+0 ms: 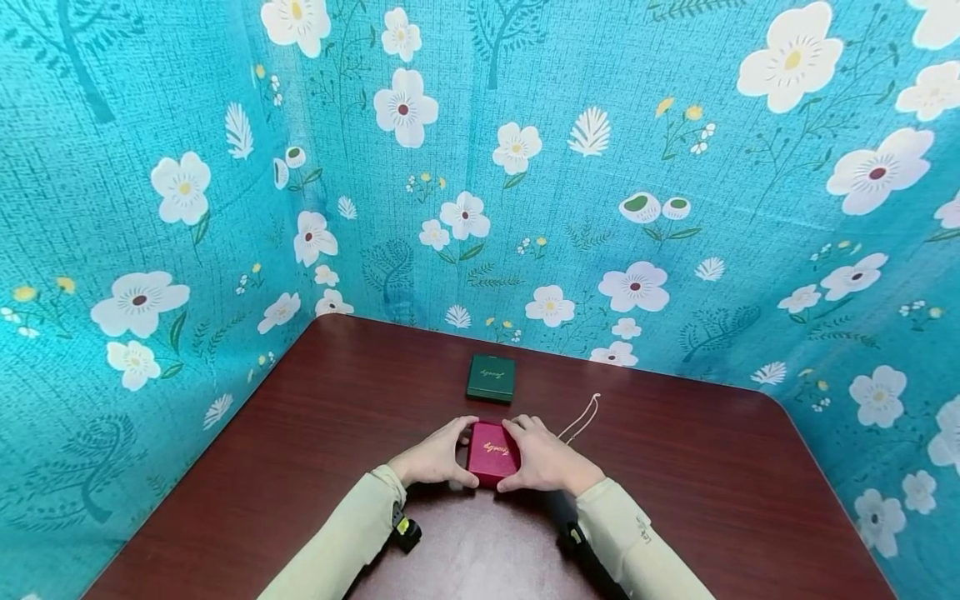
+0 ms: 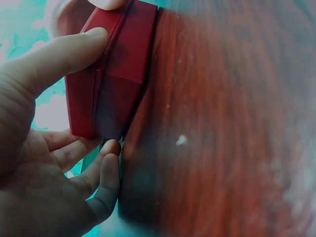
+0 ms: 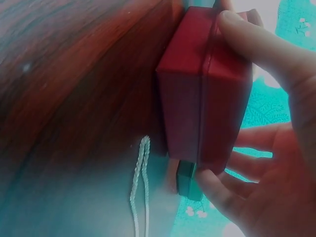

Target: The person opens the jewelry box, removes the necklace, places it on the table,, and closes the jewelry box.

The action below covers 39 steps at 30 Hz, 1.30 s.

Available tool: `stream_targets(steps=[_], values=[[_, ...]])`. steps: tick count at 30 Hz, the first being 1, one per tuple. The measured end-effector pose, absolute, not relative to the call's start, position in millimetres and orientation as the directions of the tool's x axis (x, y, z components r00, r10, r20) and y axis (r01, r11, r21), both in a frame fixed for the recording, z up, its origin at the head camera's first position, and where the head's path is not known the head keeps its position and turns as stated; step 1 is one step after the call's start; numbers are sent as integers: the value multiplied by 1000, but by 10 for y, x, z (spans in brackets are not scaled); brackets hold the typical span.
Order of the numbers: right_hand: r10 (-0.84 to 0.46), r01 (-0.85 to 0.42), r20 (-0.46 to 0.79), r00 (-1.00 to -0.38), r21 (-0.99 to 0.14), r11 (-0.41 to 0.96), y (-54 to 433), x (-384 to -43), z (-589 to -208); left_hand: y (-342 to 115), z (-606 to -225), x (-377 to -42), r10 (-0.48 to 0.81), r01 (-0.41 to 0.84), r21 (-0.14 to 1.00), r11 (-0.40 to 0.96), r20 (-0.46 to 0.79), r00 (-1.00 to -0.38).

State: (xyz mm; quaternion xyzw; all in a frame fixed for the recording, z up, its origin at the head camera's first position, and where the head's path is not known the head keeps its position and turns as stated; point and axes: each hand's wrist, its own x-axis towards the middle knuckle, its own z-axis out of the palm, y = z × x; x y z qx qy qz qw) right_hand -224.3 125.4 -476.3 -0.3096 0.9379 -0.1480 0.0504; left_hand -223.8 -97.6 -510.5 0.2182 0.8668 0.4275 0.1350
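Note:
A red jewelry box (image 1: 492,450) with gold lettering on its lid sits on the table in front of me, closed. From the left, my left hand (image 1: 437,454) grips it, thumb on the near side at the lid seam and fingers at the far side. My right hand (image 1: 546,457) holds the opposite end in a mirrored way. In the left wrist view the thumb presses right by the seam of the red box (image 2: 121,64). The right wrist view shows the box's seam (image 3: 202,84) unbroken. Whatever is inside stays hidden.
Behind the red box lies a green jewelry box (image 1: 491,377) with gold lettering. A thin pale chain (image 1: 592,407) lies on the table beyond my right hand. The brown table (image 1: 360,375) meets a blue flowered curtain (image 1: 480,275) at its back and left edges.

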Motion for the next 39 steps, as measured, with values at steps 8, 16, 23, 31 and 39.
stream_targets(steps=[8,16,23,31,39], values=[[-574,-552,10,-819,-292,781,1339,-2249,-4788,-977,-5090,-2239,489,265,800,538,-40,-872],[-568,-544,-3,-823,-285,789,1358,-2243,-4799,-968,-5115,-2260,494,276,796,538,-33,-869],[-573,-551,5,-819,-281,785,1362,-2255,-4831,-965,-5107,-2261,496,273,797,538,-38,-868],[-580,-561,17,-814,-280,779,1361,-2242,-4829,-961,-5122,-2269,497,282,790,544,-33,-867],[-574,-555,14,-819,-274,785,1350,-2236,-4829,-962,-5133,-2272,503,288,791,540,-29,-864]])
